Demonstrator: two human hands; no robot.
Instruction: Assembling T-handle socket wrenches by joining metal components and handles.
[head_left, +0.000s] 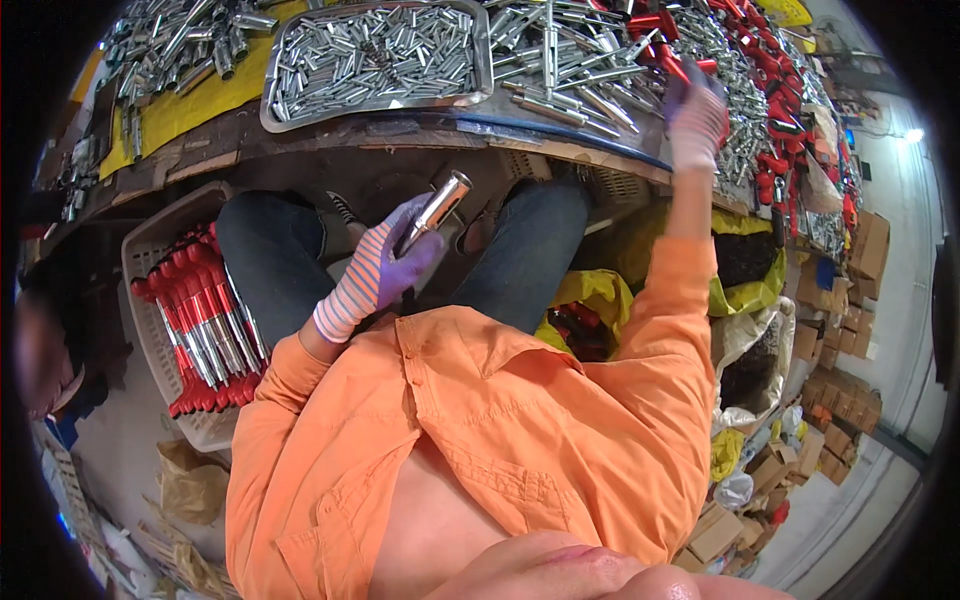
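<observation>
Holding a chrome tube (pixel 441 208), left hand (pixel 398 252) hangs before a littered workbench (pixel 225 152), right hand's grip (pixel 697 118) unclear, cartons (pixel 840 408) at right.

Right hand (pixel 696 118) at far right is being softened by blur; fingertips are being lost against red parts (pixel 655 24), any grip being left unclear. Lower end of metal tube (pixel 441 203) is being covered by left hand (pixel 385 262). Part of far rim of tray (pixel 270 85) is being cut off by edge. Person (pixel 38 350) at left is being blurred. Shoes (pixel 478 235) are being partly hidden by legs (pixel 540 245). Contents of white sack (pixel 735 415) at right are being obscured by shadow.
</observation>
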